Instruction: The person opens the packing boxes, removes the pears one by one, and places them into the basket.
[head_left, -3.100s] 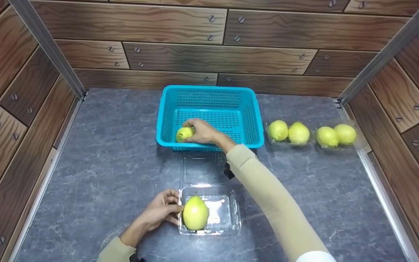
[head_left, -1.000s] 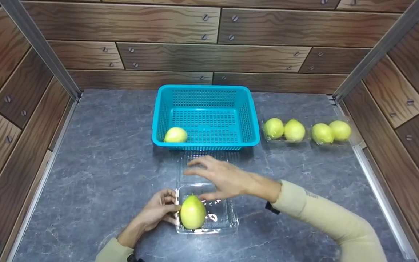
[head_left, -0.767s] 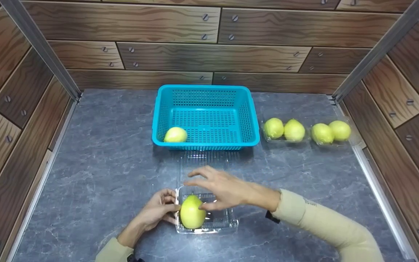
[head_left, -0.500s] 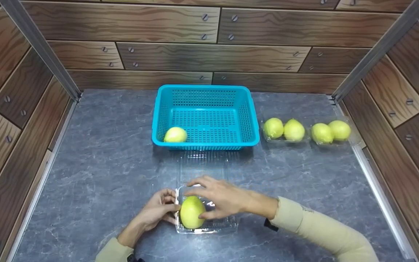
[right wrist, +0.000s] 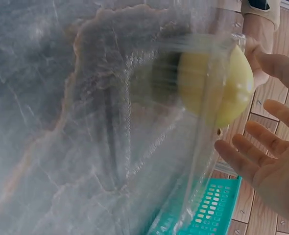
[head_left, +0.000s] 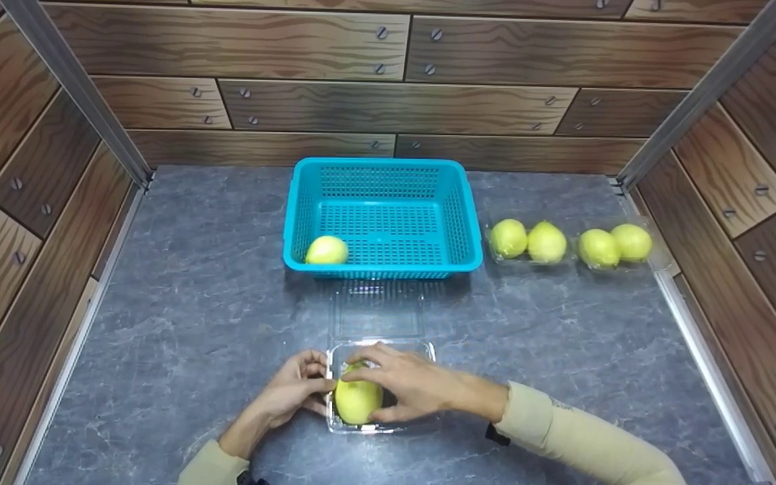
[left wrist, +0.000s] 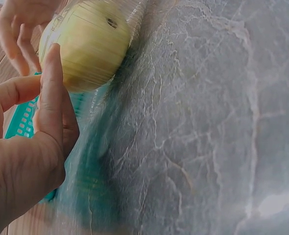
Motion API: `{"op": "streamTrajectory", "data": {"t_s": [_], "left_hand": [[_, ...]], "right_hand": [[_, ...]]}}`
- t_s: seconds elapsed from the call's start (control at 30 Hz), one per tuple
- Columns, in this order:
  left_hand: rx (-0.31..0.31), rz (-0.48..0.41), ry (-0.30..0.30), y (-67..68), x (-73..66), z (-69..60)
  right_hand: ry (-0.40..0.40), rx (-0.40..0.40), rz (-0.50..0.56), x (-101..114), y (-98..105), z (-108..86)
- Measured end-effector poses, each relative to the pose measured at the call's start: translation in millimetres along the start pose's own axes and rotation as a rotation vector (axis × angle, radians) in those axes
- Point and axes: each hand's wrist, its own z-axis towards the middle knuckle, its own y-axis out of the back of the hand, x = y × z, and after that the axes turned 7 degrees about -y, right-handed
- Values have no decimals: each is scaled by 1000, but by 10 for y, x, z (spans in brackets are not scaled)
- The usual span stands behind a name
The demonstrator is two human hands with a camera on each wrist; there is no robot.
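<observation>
The left hand (head_left: 294, 385) pinches the clear container (head_left: 432, 350) by its left rim; loosening may let it slide. Inside, at left, the pear (head_left: 358, 402) could roll if the right hand (head_left: 409, 384), fingers apart, contact unclear, bumps it.

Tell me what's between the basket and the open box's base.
The box's clear lid, laid open from the base toward the basket. Nothing rests on it. Head view shows this.
</observation>
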Motion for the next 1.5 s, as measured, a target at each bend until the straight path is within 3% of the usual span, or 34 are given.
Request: {"op": "streamTrajectory", "data": {"t_s": [0.23,0.87,1.5], "left_hand": [[3,-6,7,8,-3,6],[-7,-1,6,5,-4,-6],[-16,-3,4,3,12,5]], "right_hand": [[24,19,-2,15,-70,1],[-48,57,22,-20,-218,51],[-44,6,74,-99,-325,117]]}}
